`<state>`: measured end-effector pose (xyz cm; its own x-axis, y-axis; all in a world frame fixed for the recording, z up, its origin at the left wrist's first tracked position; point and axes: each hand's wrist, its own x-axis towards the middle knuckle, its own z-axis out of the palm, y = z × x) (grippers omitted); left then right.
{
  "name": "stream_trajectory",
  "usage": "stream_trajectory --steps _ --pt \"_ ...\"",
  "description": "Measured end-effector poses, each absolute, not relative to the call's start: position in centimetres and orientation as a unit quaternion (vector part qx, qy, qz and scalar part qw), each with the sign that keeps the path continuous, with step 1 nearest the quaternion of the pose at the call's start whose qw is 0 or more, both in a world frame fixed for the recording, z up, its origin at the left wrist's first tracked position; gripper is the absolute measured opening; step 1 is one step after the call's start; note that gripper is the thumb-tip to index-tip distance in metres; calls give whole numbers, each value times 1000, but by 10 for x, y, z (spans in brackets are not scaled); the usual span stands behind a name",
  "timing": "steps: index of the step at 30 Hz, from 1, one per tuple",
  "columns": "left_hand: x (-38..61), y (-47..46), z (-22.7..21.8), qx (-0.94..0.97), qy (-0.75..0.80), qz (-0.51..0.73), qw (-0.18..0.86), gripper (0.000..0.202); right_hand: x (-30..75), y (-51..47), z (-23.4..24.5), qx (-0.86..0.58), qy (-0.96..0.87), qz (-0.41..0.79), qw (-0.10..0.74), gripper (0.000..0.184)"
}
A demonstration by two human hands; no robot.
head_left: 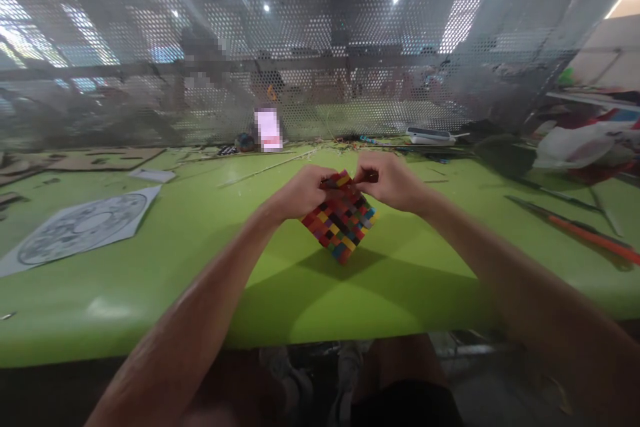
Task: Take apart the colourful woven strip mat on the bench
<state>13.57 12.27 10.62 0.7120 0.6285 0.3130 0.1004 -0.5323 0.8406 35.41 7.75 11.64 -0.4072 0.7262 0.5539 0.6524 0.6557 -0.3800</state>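
A small woven checkered piece in red, yellow, black, green and blue squares is held tilted, one corner pointing down, just over the green table. My left hand is closed on its upper left edge, the thumb near the top corner. At the upper right edge, my right hand has its fingers pinched together against the weave. Whether a loose strip lies between those right fingertips is too blurred to tell.
A paper with a printed ring pattern lies left on the green table. Cardboard pieces sit behind it. A phone leans against the perforated metal screen. To the right are an orange-handled tool, a white tray and plastic bags.
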Motion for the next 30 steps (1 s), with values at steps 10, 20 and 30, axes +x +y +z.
stream_trajectory --steps 10,20,30 --pt "134 127 112 871 236 209 376 18 353 74 117 -425 -826 132 346 29" --pt "108 164 98 755 309 275 509 50 400 93 124 -485 -809 130 306 31" --pt "132 153 82 569 341 397 634 33 398 104 107 -508 -767 90 382 31"
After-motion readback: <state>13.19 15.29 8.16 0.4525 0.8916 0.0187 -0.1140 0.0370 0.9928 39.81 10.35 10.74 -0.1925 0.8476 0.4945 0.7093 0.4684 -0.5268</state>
